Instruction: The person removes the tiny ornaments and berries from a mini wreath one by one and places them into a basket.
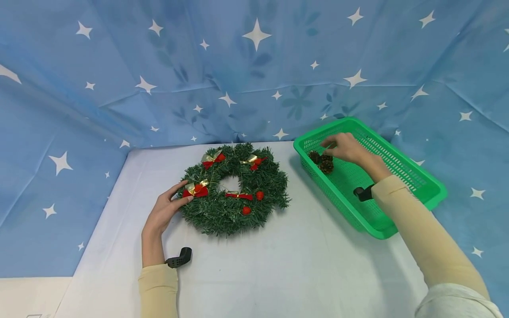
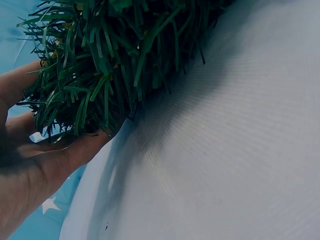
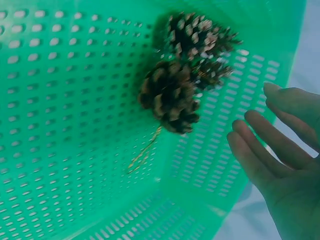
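Note:
A green tinsel wreath [image 1: 222,218] lies on the white table, dressed with several red and gold bows and small red berries [image 1: 246,210]. At its left edge my left hand [image 1: 159,216] grips it, fingers and thumb on either side of a red and gold bow [image 1: 195,191]. The left wrist view shows the fingers around the wreath's bristly rim [image 2: 110,65]. Inside the green basket [image 1: 346,207] lie several brown pinecones [image 1: 327,165], one with a gold string [image 3: 142,152]. My right hand [image 1: 347,148] hovers over them, fingers loosely bent, holding nothing.
The basket has perforated walls and stands at an angle on the table's right side. White cloth [image 1: 254,269] covers the table in front of the wreath. A blue curtain with white stars [image 1: 238,66] hangs behind and along both sides.

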Tool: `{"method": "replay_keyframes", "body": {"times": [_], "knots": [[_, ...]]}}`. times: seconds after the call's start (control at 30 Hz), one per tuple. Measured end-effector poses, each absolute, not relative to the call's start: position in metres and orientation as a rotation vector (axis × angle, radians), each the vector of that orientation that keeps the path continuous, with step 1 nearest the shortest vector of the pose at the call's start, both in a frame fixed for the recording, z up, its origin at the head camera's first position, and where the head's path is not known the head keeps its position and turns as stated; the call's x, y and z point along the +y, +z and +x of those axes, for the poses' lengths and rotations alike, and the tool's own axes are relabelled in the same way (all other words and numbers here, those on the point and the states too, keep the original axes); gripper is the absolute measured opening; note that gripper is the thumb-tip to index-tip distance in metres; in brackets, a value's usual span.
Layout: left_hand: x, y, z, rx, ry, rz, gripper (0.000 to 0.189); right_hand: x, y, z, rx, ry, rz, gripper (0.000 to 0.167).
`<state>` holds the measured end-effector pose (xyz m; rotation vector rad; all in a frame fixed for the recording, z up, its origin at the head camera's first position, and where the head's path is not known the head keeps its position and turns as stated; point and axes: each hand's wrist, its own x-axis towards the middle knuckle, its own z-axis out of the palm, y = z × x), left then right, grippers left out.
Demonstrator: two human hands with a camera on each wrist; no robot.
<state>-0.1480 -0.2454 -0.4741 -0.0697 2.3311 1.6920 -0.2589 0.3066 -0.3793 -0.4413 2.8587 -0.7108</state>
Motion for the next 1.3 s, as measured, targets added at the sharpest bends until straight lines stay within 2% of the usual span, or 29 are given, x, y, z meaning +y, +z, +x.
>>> {"method": "replay_keyframes", "body": {"times": [0.6,1.3], "knots": [[-0.245,-0.474,-0.149,2.334,1.688,-0.072,0.070,0.272,-0.357,-0.239,2.861,-0.770,-0.615,0.031],[-0.247,-0.474,-0.147,2.313,1.713,-0.046,0.070,0.238,-0.349,-0.213,2.784,-0.815,-0.822,0.029]]}}
